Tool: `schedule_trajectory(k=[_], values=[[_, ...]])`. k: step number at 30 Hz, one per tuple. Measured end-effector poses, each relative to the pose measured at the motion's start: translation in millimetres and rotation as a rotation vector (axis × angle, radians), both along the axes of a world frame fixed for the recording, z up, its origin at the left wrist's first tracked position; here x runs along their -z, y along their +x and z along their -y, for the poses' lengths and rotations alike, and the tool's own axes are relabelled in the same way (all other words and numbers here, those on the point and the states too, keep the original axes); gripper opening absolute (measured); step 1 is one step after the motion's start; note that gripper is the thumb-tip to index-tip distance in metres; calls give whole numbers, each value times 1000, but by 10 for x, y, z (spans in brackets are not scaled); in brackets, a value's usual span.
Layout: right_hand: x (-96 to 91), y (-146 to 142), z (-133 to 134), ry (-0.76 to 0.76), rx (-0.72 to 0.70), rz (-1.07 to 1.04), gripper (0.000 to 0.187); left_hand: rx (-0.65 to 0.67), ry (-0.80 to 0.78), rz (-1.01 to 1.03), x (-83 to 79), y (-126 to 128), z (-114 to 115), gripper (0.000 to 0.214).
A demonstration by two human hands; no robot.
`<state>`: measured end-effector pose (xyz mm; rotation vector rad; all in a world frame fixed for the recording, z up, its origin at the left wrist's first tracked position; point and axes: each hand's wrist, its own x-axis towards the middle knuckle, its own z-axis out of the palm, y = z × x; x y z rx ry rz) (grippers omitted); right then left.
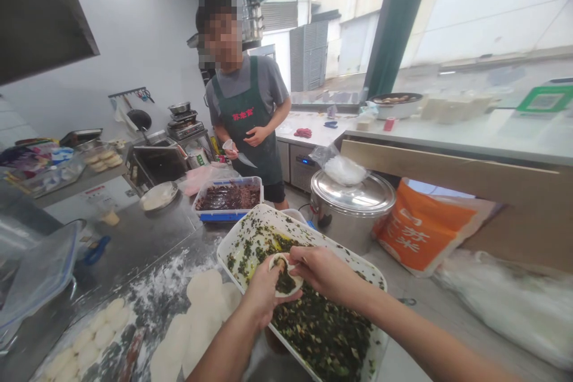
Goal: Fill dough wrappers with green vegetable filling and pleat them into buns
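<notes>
My left hand (264, 292) cups a round dough wrapper (283, 274) with dark green filling in it, held above a white tray (244, 233) of chopped green filling. My right hand (324, 271) is closed on a thin utensil whose tip I cannot make out, pressed at the wrapper's edge. Flat dough wrappers (206, 298) lie on the floured steel counter (147, 239) to the left. Small dough pieces (96, 334) sit in rows at the near left.
A person in a green apron (248, 119) stands across the counter holding a scraper. A tub of dark red filling (228, 197) sits beyond the tray. A steel pot with lid (351, 206), an orange sack (421, 230) and a plastic lid (40, 274) are nearby.
</notes>
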<state>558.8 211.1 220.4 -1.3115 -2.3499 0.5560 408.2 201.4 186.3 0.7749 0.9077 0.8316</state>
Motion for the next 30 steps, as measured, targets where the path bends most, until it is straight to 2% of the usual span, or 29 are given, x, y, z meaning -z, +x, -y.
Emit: schedule_trajectory(k=[4,8,10,12,15,18,20,23,27,30], values=[[0,-17,8,4,-4,-26,8,-9,52,-137,109,52,-15,26],[51,-2,-25,-118,37,-70,26,25,114,-229,152,54,-16,29],[86,0,-30,-147,33,-48,18,56,126,-267,148,40,-18,30],[111,-13,-19,-107,38,-16,10,93,135,-303,143,26,-24,31],[115,-47,5,-28,30,1,8,165,166,-343,146,15,-38,30],[95,-67,0,-63,8,11,16,227,208,-371,154,4,-57,29],[90,-60,-18,-100,3,23,15,207,186,-385,148,-15,-72,31],[119,-31,-42,-111,69,-55,5,143,79,-287,105,-60,-83,36],[211,-2,-51,-243,113,-345,14,79,13,71,28,-80,-59,39],[254,9,-40,-254,117,-376,18,13,-9,180,26,-31,-32,40]])
